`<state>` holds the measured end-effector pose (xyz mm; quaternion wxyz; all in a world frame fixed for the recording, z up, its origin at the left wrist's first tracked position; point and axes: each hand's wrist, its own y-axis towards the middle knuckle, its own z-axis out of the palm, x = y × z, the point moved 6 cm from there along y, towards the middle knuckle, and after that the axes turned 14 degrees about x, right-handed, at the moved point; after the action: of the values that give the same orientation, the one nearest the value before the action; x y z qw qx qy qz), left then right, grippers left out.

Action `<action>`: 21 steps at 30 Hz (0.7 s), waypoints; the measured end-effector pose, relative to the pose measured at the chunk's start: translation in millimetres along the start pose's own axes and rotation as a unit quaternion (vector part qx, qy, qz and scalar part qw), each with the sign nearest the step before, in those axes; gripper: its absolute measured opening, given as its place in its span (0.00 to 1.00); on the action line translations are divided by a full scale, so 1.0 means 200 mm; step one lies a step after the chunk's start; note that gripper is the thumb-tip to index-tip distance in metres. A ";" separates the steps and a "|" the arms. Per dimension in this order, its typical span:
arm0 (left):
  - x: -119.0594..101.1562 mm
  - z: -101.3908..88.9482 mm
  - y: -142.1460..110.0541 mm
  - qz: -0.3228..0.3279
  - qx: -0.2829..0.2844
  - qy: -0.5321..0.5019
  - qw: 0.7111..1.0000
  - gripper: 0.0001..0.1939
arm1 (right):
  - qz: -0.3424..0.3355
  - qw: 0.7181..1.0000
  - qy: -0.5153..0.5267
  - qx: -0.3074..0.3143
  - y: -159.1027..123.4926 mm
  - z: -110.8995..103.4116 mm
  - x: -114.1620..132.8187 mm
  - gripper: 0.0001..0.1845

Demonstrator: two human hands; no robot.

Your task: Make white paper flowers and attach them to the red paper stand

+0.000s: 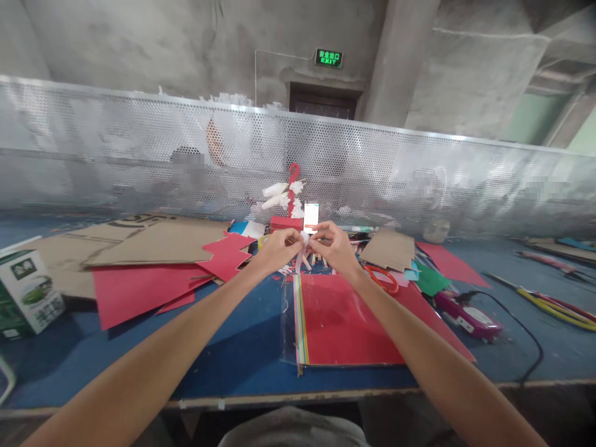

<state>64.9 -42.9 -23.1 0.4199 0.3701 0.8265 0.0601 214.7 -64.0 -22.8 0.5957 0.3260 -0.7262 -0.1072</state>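
Hands: I see my left hand [278, 247] and my right hand [331, 246] meeting over the far middle of the blue table [233, 360], fingertips almost touching each other.
Piece in hand: small white tuft [304, 236] sits right between the two sets of fingertips, at the top of a pale stick [302, 257].
Grip, left: thumb and forefinger pressed together on the tuft from its left side.
Grip, right: fingers pinched on the same tuft from its right side; I cannot tell which hand bears more of it.
Axis: stick hangs downward from the tuft and leans slightly toward me, its lower end just above the table's litter.
Nearer hand: neither clearly; both sit level at the tuft, one on each side.
Below: red paper pack [344, 323] in clear wrap lies flat, nearer me than the hands.
Beyond: red box [285, 223] with white tufted sticks standing in it, just behind the hands.
Right side: orange-handled scissors [382, 277] near my right wrist, apart from it.
Left side: loose red sheets [139, 288] and cardboard [153, 242], well apart from the grip.
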 end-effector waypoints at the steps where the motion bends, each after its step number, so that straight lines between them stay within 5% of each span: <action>1: 0.00 0.00 0.00 -0.002 0.001 0.001 1.000 0.06 | 0.002 1.000 0.000 0.000 0.00 0.00 0.00 0.16; 14: -0.04 0.00 -0.01 0.004 0.006 -0.009 1.000 0.07 | 0.012 1.000 0.026 0.006 0.00 -0.01 -0.03 0.17; 21: -0.09 0.01 -0.04 0.009 0.001 0.079 0.997 0.08 | -0.019 0.998 -0.048 0.020 0.00 0.00 -0.01 0.17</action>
<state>68.5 -60.2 -16.4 0.3520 0.3722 0.8538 0.0923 213.9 -62.5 -24.0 0.5509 0.3461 -0.7499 -0.1196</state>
